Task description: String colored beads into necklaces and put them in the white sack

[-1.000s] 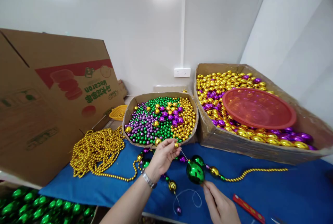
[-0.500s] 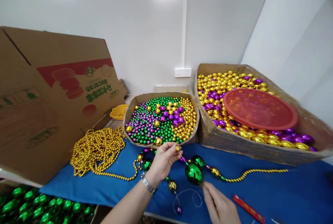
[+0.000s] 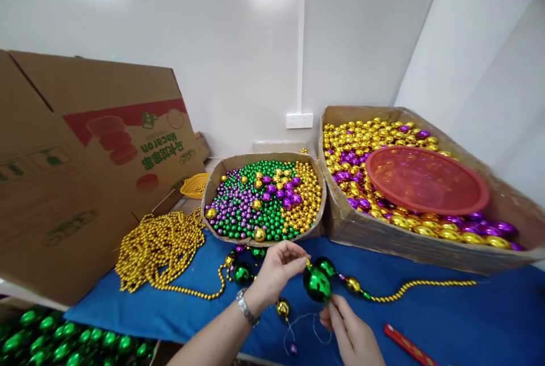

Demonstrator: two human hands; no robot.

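1. Because the large green ball [image 3: 317, 284] sits between the hands, each gets one end: left hand [image 3: 276, 275] pinches a small gold bead [image 3: 308, 263] at its top, right hand [image 3: 351, 332] pinches its lower end, probably steadying it. Can't tell if right grips thread too.
2. Clear thread [image 3: 303, 315] lies slack below, over the blue cloth [image 3: 426, 305]; likely gives play.
3. Bead box [image 3: 222, 167] stands just beyond left hand, presumably for short reach.
4. Gold strand pile [image 3: 159, 249] lies off left, likely out of the way.
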